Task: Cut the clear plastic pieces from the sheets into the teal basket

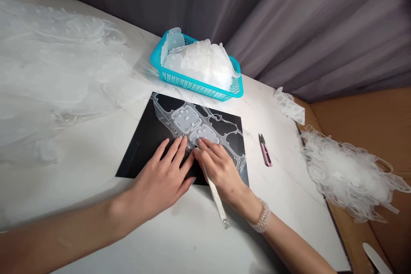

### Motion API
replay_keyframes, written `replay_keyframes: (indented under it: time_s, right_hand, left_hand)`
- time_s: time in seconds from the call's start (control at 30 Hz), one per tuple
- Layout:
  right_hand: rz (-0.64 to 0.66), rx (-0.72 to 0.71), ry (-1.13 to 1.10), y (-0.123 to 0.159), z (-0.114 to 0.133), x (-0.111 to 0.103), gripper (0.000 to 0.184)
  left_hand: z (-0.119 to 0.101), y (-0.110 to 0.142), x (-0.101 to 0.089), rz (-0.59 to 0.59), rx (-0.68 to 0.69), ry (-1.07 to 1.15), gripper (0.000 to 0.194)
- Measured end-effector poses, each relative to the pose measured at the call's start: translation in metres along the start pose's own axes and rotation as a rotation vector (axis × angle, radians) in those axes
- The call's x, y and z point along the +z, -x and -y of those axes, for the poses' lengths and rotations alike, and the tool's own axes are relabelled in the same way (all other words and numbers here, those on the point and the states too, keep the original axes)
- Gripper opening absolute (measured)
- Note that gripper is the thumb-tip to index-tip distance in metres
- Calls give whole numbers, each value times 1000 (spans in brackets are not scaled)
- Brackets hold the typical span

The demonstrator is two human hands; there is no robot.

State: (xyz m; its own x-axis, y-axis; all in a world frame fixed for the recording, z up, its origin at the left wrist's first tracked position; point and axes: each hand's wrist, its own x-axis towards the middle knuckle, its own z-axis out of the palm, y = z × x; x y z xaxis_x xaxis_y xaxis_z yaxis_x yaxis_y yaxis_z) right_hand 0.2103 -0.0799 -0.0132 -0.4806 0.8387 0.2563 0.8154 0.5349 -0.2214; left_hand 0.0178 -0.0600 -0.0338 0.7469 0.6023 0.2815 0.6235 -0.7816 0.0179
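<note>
A translucent silicone-like sheet (187,118) with rounded panels, small raised dots and looping edge strips lies on a black mat (138,154). My left hand (162,171) rests with spread fingers on the mat, its fingertips at the sheet's near edge. Closed around a slim tool with a white wrapped handle (215,197) is my right hand (220,169), its fingers touching the lower panel. The tool's working end is hidden under the fingers, close to my left thumb and index finger.
Behind the mat, a turquoise basket (192,85) holds a heap of translucent pieces. Purple thread snips (265,150) lie to the right. Clear sheets (64,72) are piled at left. A tangle of trimmed scraps (349,175) hangs by a cardboard box (369,115) past the table's right edge.
</note>
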Motion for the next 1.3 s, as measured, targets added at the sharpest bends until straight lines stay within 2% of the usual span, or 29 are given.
replay_keyframes:
  time_s: [0.1, 0.17, 0.23, 0.33, 0.4, 0.47, 0.53, 0.6, 0.7, 0.77, 0.83, 0.87, 0.93, 1.0, 1.03, 1.07, 1.1, 1.17, 1.23, 1.3]
  right_hand:
    - [40, -56, 14, -5, 4, -4, 28]
    - [8, -22, -120, -10, -1, -6, 30]
    - [-56, 150, -359, -13, -18, -9, 27]
    - [-236, 606, -806, -6, -73, -25, 17]
    - [-539, 901, -1099, 8, -117, -43, 17]
    - [-634, 975, -1120, 24, -152, -63, 18]
    - [-675, 1004, -1128, 37, -167, -80, 21]
    - [-692, 1019, -1158, 42, -160, -88, 24]
    - [-697, 976, -1261, 31, -117, -85, 24]
    - [-673, 849, -1264, 18, -78, -80, 18]
    - [-581, 701, -1163, 8, -37, -77, 10]
    - [-496, 618, -1094, 5, -19, -77, 10]
    - [-179, 403, -985, 2, 11, -81, 20]
    - [127, 217, -906, 5, 30, -87, 31]
    - [208, 173, -885, 7, 34, -90, 36]
    - [225, 174, -872, 10, 36, -93, 40]
    - [193, 223, -860, 13, 35, -95, 43]
    - [36, 386, -794, 16, 26, -96, 46]
    - [-84, 549, -645, 14, 15, -90, 46]
    - [-86, 641, -528, 4, 5, -80, 37]
  left_hand:
    - [-1, 0, 1, -1, 3, -16, 47]
    - [-1, 0, 1, 15, 8, -28, 50]
    - [-1, -1, -1, 39, 16, -42, 55]
    - [-1, -2, -4, 61, 34, -65, 60]
    - [-1, -3, -5, 62, 37, -78, 60]
    - [-2, -2, -4, 65, 32, -80, 60]
    - [-1, -1, -1, 64, 33, -55, 61]
    - [1, -1, 0, 58, 33, 13, 59]
    - [6, -4, -7, 35, -17, 247, 50]
    - [10, -10, -19, -1, -99, 544, 47]
    - [14, -18, -33, 22, -258, 1003, 50]
    - [15, -22, -38, 87, -366, 1291, 56]
    - [19, -28, -43, 311, -582, 1850, 73]
    - [21, -31, -42, 491, -738, 2179, 74]
    - [22, -31, -40, 518, -789, 2230, 67]
    - [22, -30, -37, 513, -827, 2225, 58]
    - [22, -29, -34, 490, -849, 2190, 50]
    - [21, -27, -30, 456, -848, 2112, 39]
    - [20, -25, -29, 436, -816, 2047, 31]
    - [19, -25, -30, 417, -763, 1966, 25]
